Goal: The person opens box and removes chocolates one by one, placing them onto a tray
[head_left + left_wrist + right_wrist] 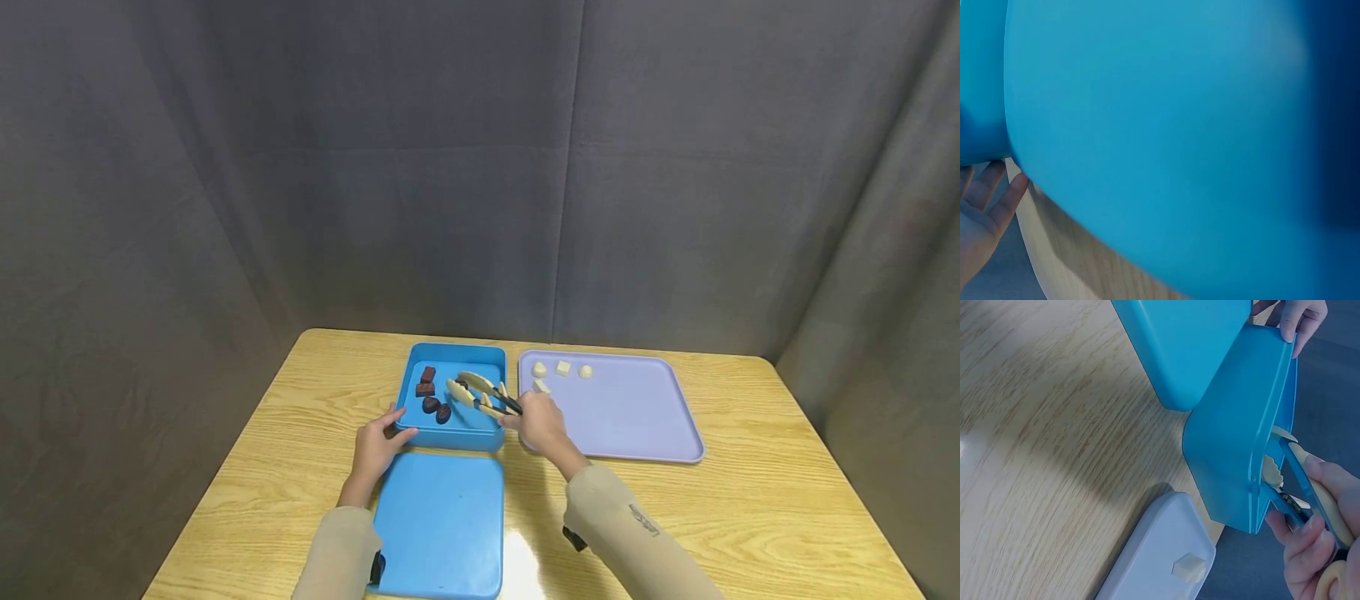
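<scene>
In the head view my right hand (542,419) grips cream-and-black tongs (486,398) over the right part of a blue box (450,439). A dark piece (462,384) shows between the tong tips; whether they pinch it, I cannot tell. Brown block-shaped chocolates (425,389) and dark rounded ones (431,405) lie at the left inside the box. With straight fingers and thumb, my left hand (373,451) touches the box's front left corner. The right wrist view shows the tongs (1310,481) reaching over the rim, the box floor hidden.
A flat blue lid (442,525) lies in front of the box. Right of the box stands a lilac tray (622,412) with several white pieces, among them a square one (563,367), toward its left end. A grey curtain (480,208) hangs behind the wooden table (300,442).
</scene>
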Motion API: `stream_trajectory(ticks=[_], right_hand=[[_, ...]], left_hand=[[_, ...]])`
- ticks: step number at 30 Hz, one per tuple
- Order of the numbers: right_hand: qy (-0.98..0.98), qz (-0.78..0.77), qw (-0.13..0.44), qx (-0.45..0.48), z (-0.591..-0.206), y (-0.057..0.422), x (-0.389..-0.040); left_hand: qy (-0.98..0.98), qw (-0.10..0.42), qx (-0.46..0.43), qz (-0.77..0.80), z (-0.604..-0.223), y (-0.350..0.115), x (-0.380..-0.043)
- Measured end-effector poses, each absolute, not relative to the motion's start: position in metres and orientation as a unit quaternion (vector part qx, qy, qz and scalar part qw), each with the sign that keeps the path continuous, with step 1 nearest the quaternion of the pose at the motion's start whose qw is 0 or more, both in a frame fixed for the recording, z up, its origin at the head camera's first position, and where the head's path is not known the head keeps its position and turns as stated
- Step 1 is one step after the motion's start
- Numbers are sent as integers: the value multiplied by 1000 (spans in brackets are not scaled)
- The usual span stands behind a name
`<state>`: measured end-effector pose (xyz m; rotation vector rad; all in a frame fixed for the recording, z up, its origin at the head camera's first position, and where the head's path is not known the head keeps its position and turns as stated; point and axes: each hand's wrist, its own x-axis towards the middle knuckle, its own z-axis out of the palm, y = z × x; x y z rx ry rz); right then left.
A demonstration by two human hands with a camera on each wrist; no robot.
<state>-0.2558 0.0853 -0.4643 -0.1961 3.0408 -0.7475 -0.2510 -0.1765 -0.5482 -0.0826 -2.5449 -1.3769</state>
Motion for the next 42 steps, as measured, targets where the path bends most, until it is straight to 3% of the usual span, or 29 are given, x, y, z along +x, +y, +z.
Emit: stream_trajectory(ticks=[23,42], right_hand=[[953,-278,-68,-96,-455,118,-240],[947,-312,-70,-39,-450,165,-231]], left_hand=[[-872,121,-32,-474,-549,-178,-253],[-875,117,-30,-469,-548,-179,-252]])
